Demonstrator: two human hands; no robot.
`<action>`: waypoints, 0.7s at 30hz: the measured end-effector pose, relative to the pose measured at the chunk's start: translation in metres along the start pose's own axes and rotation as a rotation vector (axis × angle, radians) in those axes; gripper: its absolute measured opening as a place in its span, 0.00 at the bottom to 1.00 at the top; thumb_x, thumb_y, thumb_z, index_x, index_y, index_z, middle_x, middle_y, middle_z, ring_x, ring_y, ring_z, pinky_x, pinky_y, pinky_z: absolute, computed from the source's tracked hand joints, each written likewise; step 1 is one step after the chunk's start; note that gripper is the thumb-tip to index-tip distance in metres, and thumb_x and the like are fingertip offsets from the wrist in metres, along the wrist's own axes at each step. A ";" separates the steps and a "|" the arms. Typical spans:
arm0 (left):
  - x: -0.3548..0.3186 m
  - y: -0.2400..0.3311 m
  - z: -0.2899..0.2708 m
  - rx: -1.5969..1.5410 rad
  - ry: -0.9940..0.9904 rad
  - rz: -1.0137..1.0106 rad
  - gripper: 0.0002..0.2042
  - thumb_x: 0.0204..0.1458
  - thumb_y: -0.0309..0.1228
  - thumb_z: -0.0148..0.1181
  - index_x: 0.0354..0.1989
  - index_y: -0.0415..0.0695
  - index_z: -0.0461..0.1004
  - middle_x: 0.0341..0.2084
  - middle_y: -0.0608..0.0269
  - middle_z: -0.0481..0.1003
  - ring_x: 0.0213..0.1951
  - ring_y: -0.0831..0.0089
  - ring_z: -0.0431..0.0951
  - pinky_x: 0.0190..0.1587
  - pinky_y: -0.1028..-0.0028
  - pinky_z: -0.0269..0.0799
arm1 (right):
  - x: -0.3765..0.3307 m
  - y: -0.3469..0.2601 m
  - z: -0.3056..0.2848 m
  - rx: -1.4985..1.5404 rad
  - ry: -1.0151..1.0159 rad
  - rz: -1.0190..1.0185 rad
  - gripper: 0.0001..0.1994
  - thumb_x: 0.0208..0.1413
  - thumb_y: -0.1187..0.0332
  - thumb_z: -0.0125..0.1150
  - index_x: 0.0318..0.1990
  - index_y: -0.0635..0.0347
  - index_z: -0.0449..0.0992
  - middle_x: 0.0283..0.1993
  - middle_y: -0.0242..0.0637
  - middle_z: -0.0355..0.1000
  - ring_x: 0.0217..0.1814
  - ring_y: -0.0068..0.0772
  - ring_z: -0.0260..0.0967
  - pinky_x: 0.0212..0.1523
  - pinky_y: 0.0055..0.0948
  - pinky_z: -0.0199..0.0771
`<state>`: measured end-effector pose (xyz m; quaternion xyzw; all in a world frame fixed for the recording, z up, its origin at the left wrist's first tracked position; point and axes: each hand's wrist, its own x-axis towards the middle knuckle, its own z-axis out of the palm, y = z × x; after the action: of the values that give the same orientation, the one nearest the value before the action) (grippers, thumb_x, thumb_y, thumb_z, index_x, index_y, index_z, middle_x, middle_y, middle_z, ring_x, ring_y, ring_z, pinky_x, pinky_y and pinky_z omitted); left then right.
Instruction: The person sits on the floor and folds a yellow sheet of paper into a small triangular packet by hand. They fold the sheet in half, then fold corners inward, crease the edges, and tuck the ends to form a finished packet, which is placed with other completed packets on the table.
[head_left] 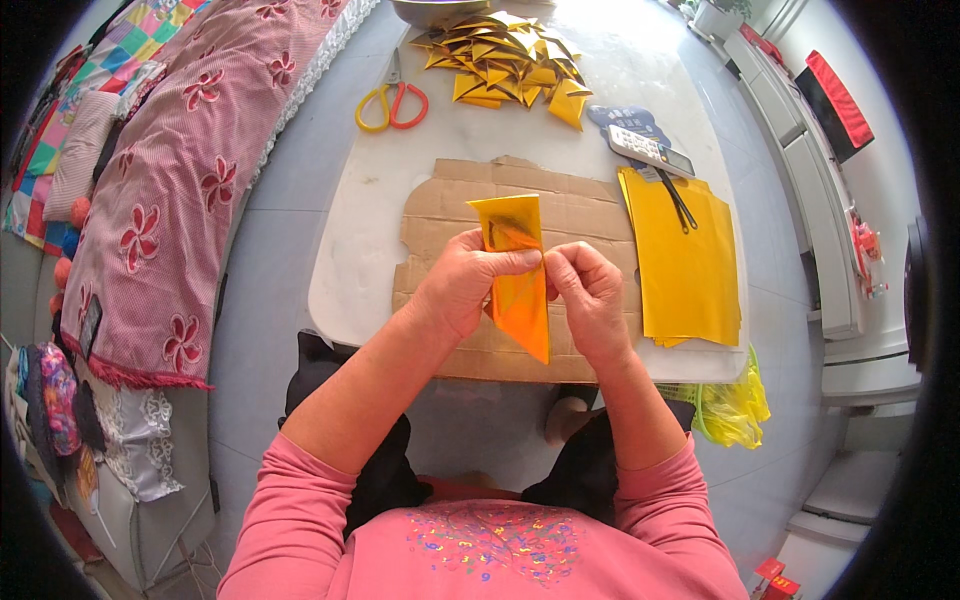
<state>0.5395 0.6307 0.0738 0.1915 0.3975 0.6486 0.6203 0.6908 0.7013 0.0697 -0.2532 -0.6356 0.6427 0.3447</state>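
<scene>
White table (360, 250) carries a cardboard sheet (580, 205) at its near edge. Above it, we see our left hand (462, 283) and right hand (592, 298) both pinching a folded gold paper (520, 300) between them, its point hanging toward the near edge.

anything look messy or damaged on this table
The cardboard sheet under the hands has ragged, torn edges. The folded gold pieces lie in a loose heap at the far end. The flat gold sheets overhang the table's right edge.

Both hands (525, 290) pinch gold paper (518, 285)
</scene>
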 end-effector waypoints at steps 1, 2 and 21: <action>-0.001 0.002 0.001 0.031 -0.006 -0.017 0.10 0.51 0.26 0.63 0.41 0.39 0.75 0.34 0.63 0.77 0.36 0.73 0.78 0.43 0.73 0.73 | 0.001 -0.001 -0.001 0.004 -0.006 0.000 0.08 0.62 0.68 0.56 0.36 0.64 0.74 0.29 0.26 0.70 0.30 0.13 0.63 0.31 0.17 0.67; -0.001 0.003 0.002 0.063 -0.013 -0.033 0.10 0.50 0.26 0.64 0.41 0.39 0.76 0.34 0.63 0.78 0.36 0.73 0.78 0.42 0.73 0.73 | 0.003 -0.002 -0.004 0.007 -0.012 -0.001 0.08 0.62 0.67 0.56 0.36 0.63 0.74 0.29 0.26 0.70 0.30 0.13 0.63 0.31 0.17 0.67; 0.001 -0.004 -0.002 0.203 -0.056 -0.040 0.11 0.48 0.29 0.66 0.39 0.38 0.78 0.32 0.63 0.79 0.33 0.75 0.78 0.41 0.74 0.72 | 0.005 -0.001 -0.014 0.000 -0.048 0.123 0.09 0.60 0.66 0.60 0.34 0.64 0.76 0.27 0.26 0.70 0.27 0.14 0.61 0.28 0.17 0.63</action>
<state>0.5408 0.6305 0.0690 0.2635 0.4476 0.5868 0.6212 0.6981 0.7143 0.0708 -0.2763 -0.6269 0.6687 0.2889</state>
